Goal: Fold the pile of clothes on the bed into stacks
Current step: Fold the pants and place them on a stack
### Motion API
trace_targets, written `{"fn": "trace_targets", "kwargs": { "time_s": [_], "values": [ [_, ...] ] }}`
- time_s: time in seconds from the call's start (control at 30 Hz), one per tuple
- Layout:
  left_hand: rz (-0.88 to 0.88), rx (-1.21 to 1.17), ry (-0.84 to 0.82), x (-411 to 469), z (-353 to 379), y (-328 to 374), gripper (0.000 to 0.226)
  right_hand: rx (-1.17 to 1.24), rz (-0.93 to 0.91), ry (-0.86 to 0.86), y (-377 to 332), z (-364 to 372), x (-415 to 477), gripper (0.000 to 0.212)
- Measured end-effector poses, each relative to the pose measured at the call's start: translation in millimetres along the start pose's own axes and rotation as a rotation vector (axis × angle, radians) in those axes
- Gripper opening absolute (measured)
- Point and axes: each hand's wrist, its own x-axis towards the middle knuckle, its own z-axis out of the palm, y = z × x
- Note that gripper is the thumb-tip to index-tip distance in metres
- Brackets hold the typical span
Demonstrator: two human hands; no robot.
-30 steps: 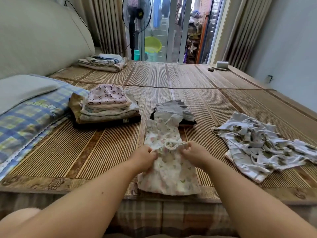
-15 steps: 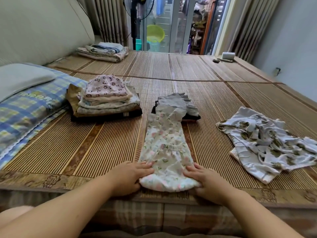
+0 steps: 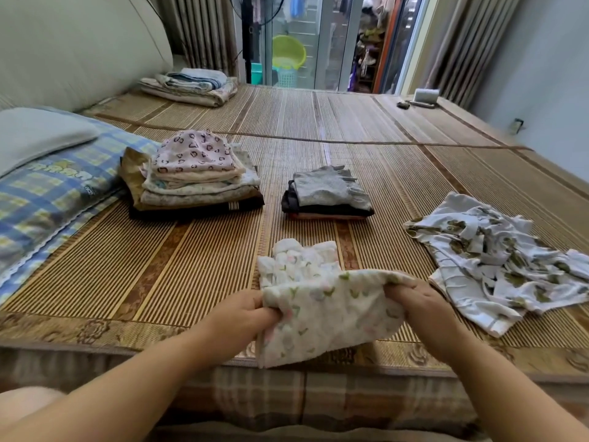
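Note:
A small white floral garment [image 3: 322,301] lies folded over at the near edge of the bed's bamboo mat [image 3: 191,269]. My left hand [image 3: 242,314] grips its left side and my right hand [image 3: 420,301] grips its right side, lifting the near half over the far half. Beyond it stands a short stack topped by a grey piece [image 3: 328,193]. A taller folded stack with a pink heart-print top [image 3: 191,173] sits to the left. An unfolded white garment with olive print [image 3: 497,260] lies crumpled on the right.
A blue plaid pillow [image 3: 47,199] and grey cushion lie at the left. Folded bedding [image 3: 191,86] rests at the far left by the headboard. A small white box [image 3: 425,95] sits at the far right corner. A fan and glass door stand beyond the bed.
The floral garment was stretched long towards the grey stack; both hands slid to its near end, gripped it and lifted it forward, so it is now doubled over and shorter.

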Motion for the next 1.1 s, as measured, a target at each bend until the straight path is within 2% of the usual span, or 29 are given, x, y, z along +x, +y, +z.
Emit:
{"fn": "trace_targets", "kwargs": {
  "time_s": [0.07, 0.23, 0.37, 0.43, 0.47, 0.53, 0.6, 0.67, 0.73, 0.87, 0.97, 1.03, 1.1],
  "values": [
    [-0.016, -0.115, 0.068, 5.6, -3.3, 7.6, 0.024, -0.013, 0.0, 0.065, -10.8, 3.3, 12.5, 0.029],
    [-0.059, 0.013, 0.369, 51.5, -28.2, 9.9, 0.044, -0.165, 0.046, 0.2, -17.7, 10.6, 86.5, 0.019],
    [-0.251, 0.205, 0.488, 98.1, -40.2, -8.4, 0.034, -0.422, 0.194, 0.26, 2.6, 20.4, 131.3, 0.038],
    [-0.356, 0.239, 0.521, 110.8, -37.3, -21.2, 0.051, -0.529, 0.232, 0.231, 16.8, 30.3, 124.9, 0.05],
    [-0.346, 0.288, 0.55, 114.8, -34.3, -27.1, 0.06, -0.587, 0.203, 0.22, 23.8, 36.8, 116.6, 0.05],
    [-0.219, 0.462, 0.514, 121.6, -24.6, -32.7, 0.067, -0.68, 0.104, 0.194, 35.4, 51.5, 97.7, 0.042],
    [-0.125, 0.668, 0.328, 127.6, -15.3, -32.4, 0.064, -0.783, 0.078, 0.126, 43.8, 63.5, 83.4, 0.043],
    [-0.156, 0.835, 0.123, 129.6, -10.0, -34.8, 0.058, -0.84, 0.179, 0.026, 52.6, 70.0, 74.9, 0.052],
    [-0.215, 0.941, 0.012, 126.3, -7.6, -40.0, 0.055, -0.924, 0.218, -0.038, 59.1, 66.2, 72.3, 0.054],
    [-0.255, 1.176, 0.068, 111.0, 6.2, -34.2, 0.068, -1.051, 0.213, -0.072, 47.5, 44.0, 90.9, 0.046],
    [-0.238, 1.209, 0.091, 97.8, 24.8, -24.2, 0.083, -1.06, 0.249, 0.017, 37.1, 25.5, 102.9, 0.044],
    [-0.253, 1.103, 0.127, 89.7, 27.4, -21.5, 0.075, -0.848, 0.294, 0.157, 41.3, 14.7, 102.6, 0.044],
    [-0.294, 0.957, 0.24, 87.2, 18.2, -23.7, 0.066, -0.598, 0.356, 0.265, 45.2, 11.6, 96.1, 0.05]
  ]
}}
